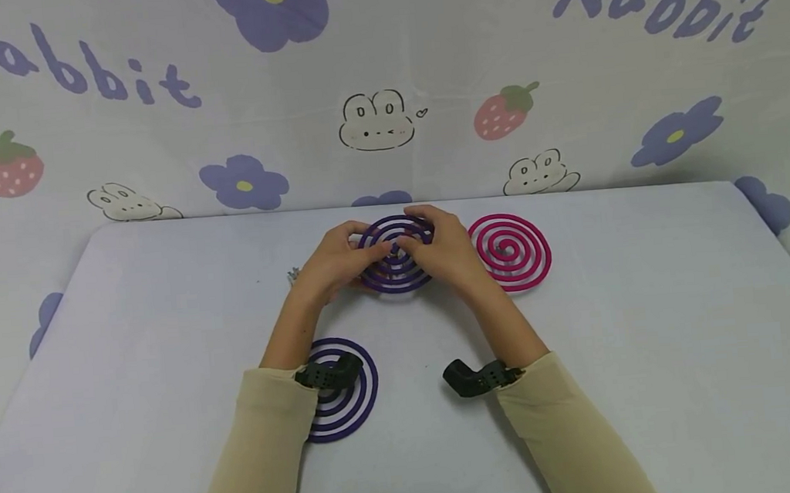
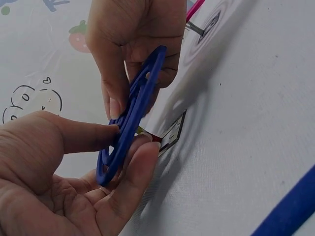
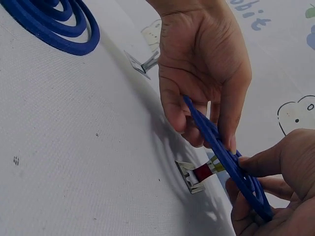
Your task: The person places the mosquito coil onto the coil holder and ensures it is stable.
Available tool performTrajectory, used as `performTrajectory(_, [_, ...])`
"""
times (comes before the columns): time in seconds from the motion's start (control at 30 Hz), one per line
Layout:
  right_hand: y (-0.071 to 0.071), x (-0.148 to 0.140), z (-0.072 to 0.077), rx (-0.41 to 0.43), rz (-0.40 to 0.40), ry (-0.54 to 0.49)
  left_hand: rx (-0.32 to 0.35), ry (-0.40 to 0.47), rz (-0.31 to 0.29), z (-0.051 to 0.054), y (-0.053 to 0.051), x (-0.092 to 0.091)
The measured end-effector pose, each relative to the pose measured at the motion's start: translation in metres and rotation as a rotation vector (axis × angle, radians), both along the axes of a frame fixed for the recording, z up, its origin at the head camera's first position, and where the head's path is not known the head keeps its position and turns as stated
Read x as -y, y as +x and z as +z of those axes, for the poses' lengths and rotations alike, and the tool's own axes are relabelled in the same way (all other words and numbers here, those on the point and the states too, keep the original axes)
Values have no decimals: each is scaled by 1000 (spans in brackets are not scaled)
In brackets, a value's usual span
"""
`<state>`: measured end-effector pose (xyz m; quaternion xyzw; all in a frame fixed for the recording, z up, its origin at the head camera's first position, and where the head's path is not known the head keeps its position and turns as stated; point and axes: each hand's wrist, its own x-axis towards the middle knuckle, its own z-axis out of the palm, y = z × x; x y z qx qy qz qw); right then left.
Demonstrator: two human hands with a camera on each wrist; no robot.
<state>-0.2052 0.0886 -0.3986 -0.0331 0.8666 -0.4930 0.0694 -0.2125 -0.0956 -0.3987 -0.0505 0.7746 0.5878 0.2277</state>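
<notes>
A dark blue mosquito coil (image 1: 398, 286) is held at a tilt between both hands over the far middle of the table. My left hand (image 1: 332, 263) pinches its left side, thumb on the upper face and fingers beneath. On the opposite side my right hand (image 1: 449, 248) grips the rim the same way, both thumbs near the centre. Under the coil stands a small metal holder (image 3: 189, 178) with a red and yellow upright part; whether coil and holder touch, I cannot tell. A second blue coil (image 1: 371, 388) lies flat below my left forearm, partly covered by it.
To the right of my right hand, a pink coil (image 1: 545, 254) sits raised on a metal stand (image 2: 197, 28). Another small metal stand (image 3: 142, 66) is left of my left hand. A printed cloth (image 1: 423, 66) hangs behind the table's far edge (image 1: 641, 186).
</notes>
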Motion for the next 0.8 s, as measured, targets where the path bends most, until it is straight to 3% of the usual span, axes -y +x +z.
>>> performTrajectory(0.47, [1,-1,1,88,-25,-120,-35,-88,4,-1,0,0])
performTrajectory(0.8, [1,3,-2,71,-54,-114,-60,-101,8,-1,0,3])
